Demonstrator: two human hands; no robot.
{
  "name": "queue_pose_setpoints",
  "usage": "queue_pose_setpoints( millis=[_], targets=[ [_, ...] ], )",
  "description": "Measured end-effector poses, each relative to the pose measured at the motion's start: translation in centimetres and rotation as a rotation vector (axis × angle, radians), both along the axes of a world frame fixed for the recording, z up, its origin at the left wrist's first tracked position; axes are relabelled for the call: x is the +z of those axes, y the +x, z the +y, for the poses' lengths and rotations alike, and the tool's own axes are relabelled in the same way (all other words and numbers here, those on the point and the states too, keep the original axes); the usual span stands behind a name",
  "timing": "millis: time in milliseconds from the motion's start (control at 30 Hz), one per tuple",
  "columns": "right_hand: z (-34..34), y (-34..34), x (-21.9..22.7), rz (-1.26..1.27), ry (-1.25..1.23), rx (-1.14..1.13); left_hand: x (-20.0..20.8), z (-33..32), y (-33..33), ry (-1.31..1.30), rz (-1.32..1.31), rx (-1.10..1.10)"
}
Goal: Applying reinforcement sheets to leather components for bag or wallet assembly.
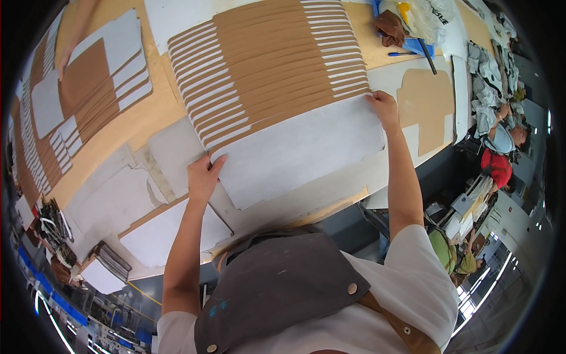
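Observation:
A fanned stack of overlapping brown-and-white flat pieces (274,53) lies in front of me, each showing a brown middle and white strips at both sides. Nearest to me in the row is a broad white sheet (300,153), its corners rounded. My left hand (202,177) pinches this sheet's left edge between thumb and fingers. At its far right corner, by the last brown strip, my right hand (384,110) is closed on the edge. Whether either hand also grips the piece beneath, I cannot tell.
Another fanned stack (88,76) lies at the left, touched by another person's hand (66,56). To the right are a tan cut-out board (425,97), a blue pen (401,54) and a blue tray (423,46) holding plastic. A white panel (171,233) lies near the table's front edge.

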State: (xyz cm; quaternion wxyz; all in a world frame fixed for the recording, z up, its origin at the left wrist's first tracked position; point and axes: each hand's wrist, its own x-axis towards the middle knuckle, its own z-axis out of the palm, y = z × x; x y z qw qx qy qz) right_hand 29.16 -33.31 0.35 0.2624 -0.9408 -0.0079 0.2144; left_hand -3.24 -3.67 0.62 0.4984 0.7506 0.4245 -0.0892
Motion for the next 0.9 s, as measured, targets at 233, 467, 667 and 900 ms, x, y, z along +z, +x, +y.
queue_pose_setpoints(
  millis=[233,467,667,900],
  targets=[
    [-0.8,0.4,-0.5,-0.015,-0.022,0.006,0.1,0.0,0.1,0.022,0.004,0.000],
    [-1.6,0.7,-1.0,-0.004,0.024,0.005,0.5,-0.1,0.3,0.023,-0.001,0.007],
    [-0.2,-0.1,0.0,-0.022,-0.029,-0.018,0.5,0.0,-0.1,0.008,0.005,0.029],
    [-1.2,0.2,-0.8,-0.044,0.044,-0.029,0.3,0.3,-0.2,-0.093,0.001,0.068]
  ],
)
